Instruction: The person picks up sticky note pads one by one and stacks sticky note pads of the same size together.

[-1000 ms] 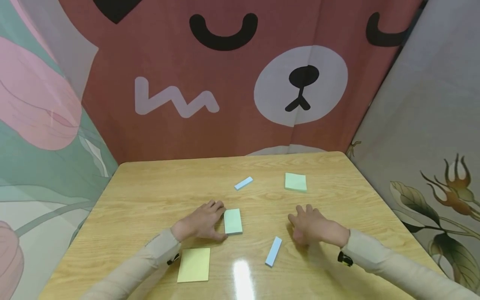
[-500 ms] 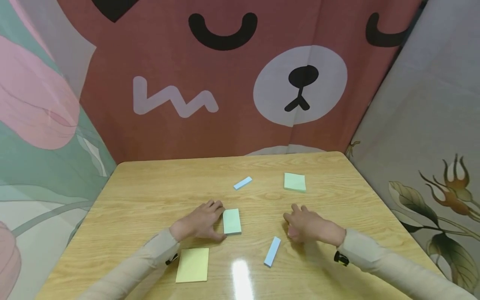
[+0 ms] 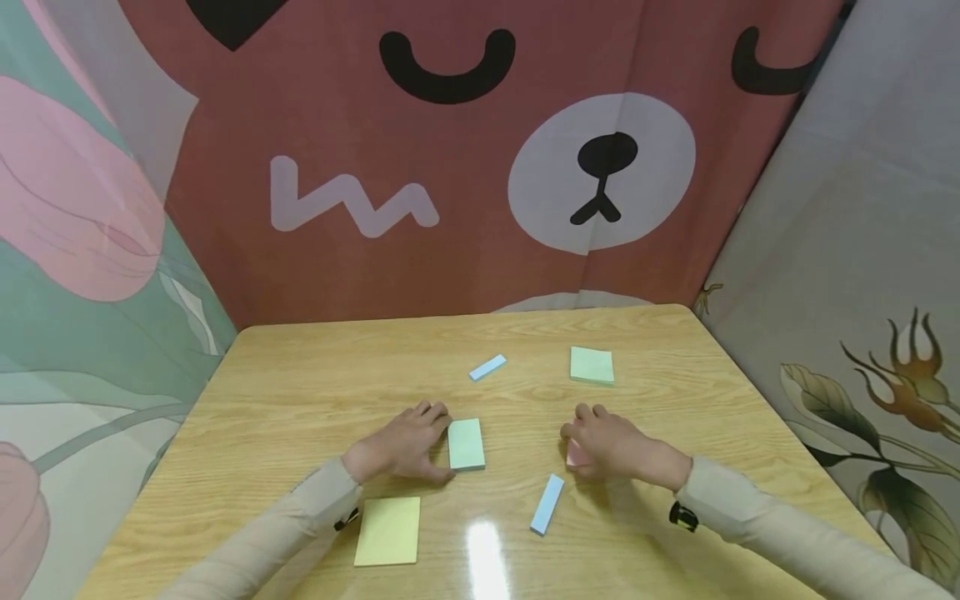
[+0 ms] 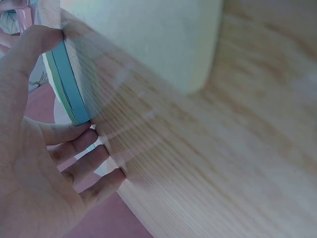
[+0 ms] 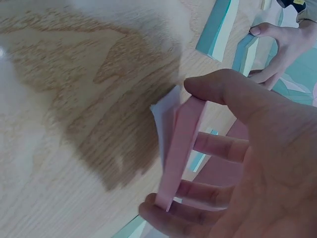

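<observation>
My left hand (image 3: 401, 442) holds a small pad of light green sticky notes (image 3: 467, 444) at its left side on the table. In the left wrist view, thumb and forefinger span opposite ends of that pad (image 4: 69, 84), whose edge shows a blue layer and a green one. A narrow pink sticky note pad (image 5: 181, 148) is gripped by my right hand (image 3: 618, 446), between thumb and fingertips. One pale sheet (image 5: 166, 119) splays from the pad on the table side. From the head view most of the pink pad is hidden under the hand.
A yellow sticky note pad (image 3: 387, 531) lies by the left forearm. One narrow blue strip pad (image 3: 547, 504) is just left of the right hand; another blue strip pad (image 3: 487, 367) sits farther back. A green square pad (image 3: 592, 365) rests at the back right of the wooden table (image 3: 322, 358).
My right hand has shifted slightly left and away from me, and the pink pad now shows beneath it. My left hand has stayed at the green pad.
</observation>
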Tool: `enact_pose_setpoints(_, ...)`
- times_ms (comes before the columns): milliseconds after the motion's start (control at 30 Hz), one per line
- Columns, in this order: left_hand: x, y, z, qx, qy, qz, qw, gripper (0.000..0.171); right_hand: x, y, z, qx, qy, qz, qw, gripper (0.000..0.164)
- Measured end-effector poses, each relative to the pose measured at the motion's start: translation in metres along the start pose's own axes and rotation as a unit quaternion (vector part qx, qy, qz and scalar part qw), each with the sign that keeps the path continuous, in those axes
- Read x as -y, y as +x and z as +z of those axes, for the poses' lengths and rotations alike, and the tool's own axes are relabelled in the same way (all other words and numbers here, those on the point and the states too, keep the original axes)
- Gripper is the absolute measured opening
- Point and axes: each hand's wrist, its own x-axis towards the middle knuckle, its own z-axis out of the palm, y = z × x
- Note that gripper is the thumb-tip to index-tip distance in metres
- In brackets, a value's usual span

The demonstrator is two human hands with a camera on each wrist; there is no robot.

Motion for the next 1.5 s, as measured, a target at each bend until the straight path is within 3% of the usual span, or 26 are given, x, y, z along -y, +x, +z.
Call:
enact_pose_setpoints(433,-0.002,-0.001,-0.001,0.002,-0.007,-0.005,1.0000,0.087,-0.001,0.008,0.011,-0.036,-0.029,-0.032,0.998,0.075)
enact_pose_setpoints(867,-0.001,0.000,0.001,-0.007,0.004,0.001,1.0000,0.086,0.006,0.016,0.007,-0.066,-0.011,-0.024,0.997,0.069)
enact_pose_setpoints(1133,0.000,0.000,0.003,-0.007,0.002,-0.002,1.0000,0.087,0.010,0.023,0.011,-0.087,0.011,-0.052,0.995,0.070)
enact_pose_setpoints(1500,0.000,0.000,0.001,-0.011,0.006,0.005,0.9999,0.086,0.018,0.029,0.009,-0.085,0.030,-0.058,0.994,0.067)
